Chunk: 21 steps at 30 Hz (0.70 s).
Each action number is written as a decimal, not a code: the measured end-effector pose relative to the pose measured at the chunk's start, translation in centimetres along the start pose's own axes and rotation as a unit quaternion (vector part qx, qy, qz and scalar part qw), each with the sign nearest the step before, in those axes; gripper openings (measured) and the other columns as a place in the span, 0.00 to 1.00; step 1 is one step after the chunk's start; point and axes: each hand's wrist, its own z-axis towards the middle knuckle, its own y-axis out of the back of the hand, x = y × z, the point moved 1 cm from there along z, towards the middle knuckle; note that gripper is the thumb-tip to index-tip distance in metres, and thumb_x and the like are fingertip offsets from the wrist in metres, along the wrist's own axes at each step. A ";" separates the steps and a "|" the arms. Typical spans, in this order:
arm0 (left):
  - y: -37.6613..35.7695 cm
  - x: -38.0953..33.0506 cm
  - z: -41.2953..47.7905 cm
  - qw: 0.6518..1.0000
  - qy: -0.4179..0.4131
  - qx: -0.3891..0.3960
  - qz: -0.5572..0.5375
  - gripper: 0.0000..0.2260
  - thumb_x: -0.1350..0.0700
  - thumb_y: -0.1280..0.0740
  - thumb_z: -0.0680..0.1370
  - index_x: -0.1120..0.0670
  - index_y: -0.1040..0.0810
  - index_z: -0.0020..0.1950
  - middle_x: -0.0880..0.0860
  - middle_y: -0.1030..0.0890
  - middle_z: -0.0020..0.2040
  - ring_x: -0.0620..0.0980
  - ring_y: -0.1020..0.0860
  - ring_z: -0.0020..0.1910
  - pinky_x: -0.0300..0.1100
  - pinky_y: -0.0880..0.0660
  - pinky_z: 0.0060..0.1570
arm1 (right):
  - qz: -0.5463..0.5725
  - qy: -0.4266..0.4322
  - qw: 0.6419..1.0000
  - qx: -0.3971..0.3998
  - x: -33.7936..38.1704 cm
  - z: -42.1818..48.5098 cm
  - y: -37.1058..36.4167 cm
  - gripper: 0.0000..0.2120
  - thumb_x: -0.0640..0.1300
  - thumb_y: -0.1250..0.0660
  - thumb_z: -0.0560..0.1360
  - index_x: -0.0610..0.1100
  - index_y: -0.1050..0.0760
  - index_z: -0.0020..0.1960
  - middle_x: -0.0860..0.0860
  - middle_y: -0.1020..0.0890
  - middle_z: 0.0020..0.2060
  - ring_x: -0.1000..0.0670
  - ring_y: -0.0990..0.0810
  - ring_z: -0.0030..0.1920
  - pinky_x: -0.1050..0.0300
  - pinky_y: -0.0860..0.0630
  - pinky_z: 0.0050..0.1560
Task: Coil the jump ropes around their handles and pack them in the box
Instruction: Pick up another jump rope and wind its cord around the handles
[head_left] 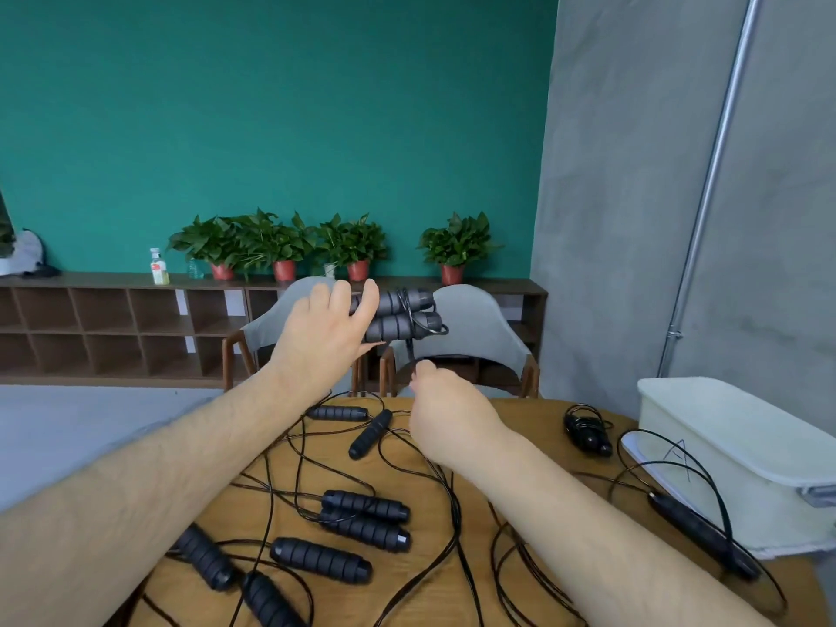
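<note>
**Winding the cord onto a raised pair of handles**

Below both our forearms lies a round wooden table (420,500). To the right of our right hand, at the table's edge, stands the white plastic box (742,450), with its lid on as far as we can tell. Under and between our arms, loose jump ropes (362,522) sprawl: ribbed black handles and thin tangled cords. One already bundled rope (588,434) lies between our right hand and the box.

Our left hand (325,337) is raised above the table, fingers curled around the pair of grey handles (398,316), held side by side, with a few turns of cord (414,312) near their far end. Our right hand (445,411), just below and to the right, is closed loosely, apparently pinching the cord, though the cord there is too thin to make out.

We judge the winding is barely begun. To do it well, we should keep the handles pressed together, keep the cord taut, and lay each turn snugly beside the last, watching for snags in the tangle below.
</note>
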 end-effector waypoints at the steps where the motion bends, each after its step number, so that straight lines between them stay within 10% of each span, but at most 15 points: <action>1: -0.3 -0.1 -0.2 1.000 -0.012 0.010 0.017 0.38 0.38 0.26 0.70 0.59 0.29 0.73 0.59 0.26 0.47 0.57 0.26 0.41 0.46 0.29 0.33 | -0.063 0.000 0.998 0.013 0.6 -0.2 0.3 0.14 0.35 0.37 0.79 0.40 0.31 0.64 0.44 0.22 0.58 0.43 0.21 0.59 0.53 0.27 0.48; 7: -1.4 -1.1 -1.2 0.997 -0.079 0.025 0.011 0.38 0.49 0.20 0.66 0.59 0.30 0.71 0.59 0.26 0.44 0.57 0.27 0.39 0.48 0.29 0.34 | -0.302 0.092 0.948 -0.031 2.3 -0.4 4.7 0.07 0.40 0.37 0.81 0.43 0.25 0.58 0.47 0.24 0.48 0.45 0.20 0.52 0.53 0.29 0.44; 14: -0.7 -1.2 -2.8 0.977 -0.201 -0.036 -0.058 0.42 0.38 0.21 0.64 0.60 0.31 0.68 0.60 0.25 0.46 0.58 0.25 0.40 0.50 0.26 0.35 | -0.307 0.173 0.931 -0.098 -1.3 3.7 7.4 0.18 0.63 0.37 0.78 0.48 0.30 0.48 0.48 0.22 0.48 0.44 0.20 0.46 0.51 0.26 0.41; 21: 0.2 -1.1 -3.2 0.946 -0.227 -0.090 -0.213 0.35 0.30 0.50 0.80 0.59 0.32 0.70 0.58 0.22 0.49 0.56 0.22 0.44 0.50 0.21 0.41 | -0.222 0.241 0.934 -0.143 -5.3 4.4 6.8 0.19 0.60 0.43 0.82 0.48 0.20 0.54 0.51 0.25 0.44 0.47 0.25 0.42 0.53 0.36 0.37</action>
